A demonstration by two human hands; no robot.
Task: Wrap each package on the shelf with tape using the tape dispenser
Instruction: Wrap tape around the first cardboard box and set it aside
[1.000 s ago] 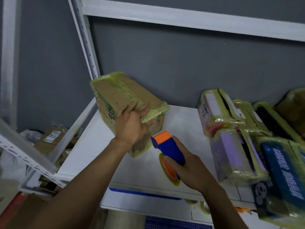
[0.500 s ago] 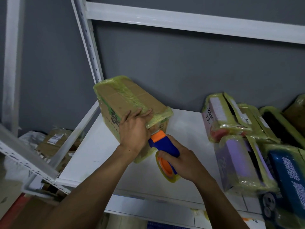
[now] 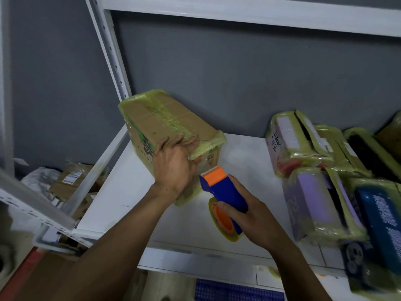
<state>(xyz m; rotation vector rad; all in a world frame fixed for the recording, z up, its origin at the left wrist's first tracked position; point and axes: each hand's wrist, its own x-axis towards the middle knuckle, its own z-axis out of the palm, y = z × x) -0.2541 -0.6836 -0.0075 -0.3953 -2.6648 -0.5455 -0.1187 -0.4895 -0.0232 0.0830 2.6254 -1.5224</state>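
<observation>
Nearest, the right hand (image 3: 253, 218) is closed round the blue handle of the tape dispenser (image 3: 225, 192), and the yellowish tape roll (image 3: 223, 229) sits below the fingers. The dispenser's orange toothed head is held just beside the near right corner of the cardboard box (image 3: 156, 122); contact cannot be confirmed. The left hand (image 3: 173, 168) is clamped over the box's near top edge. The partly taped box is placed at the left of the white shelf (image 3: 238, 157). Wrapped packages (image 3: 314, 205) are stacked to the right, well apart.
</observation>
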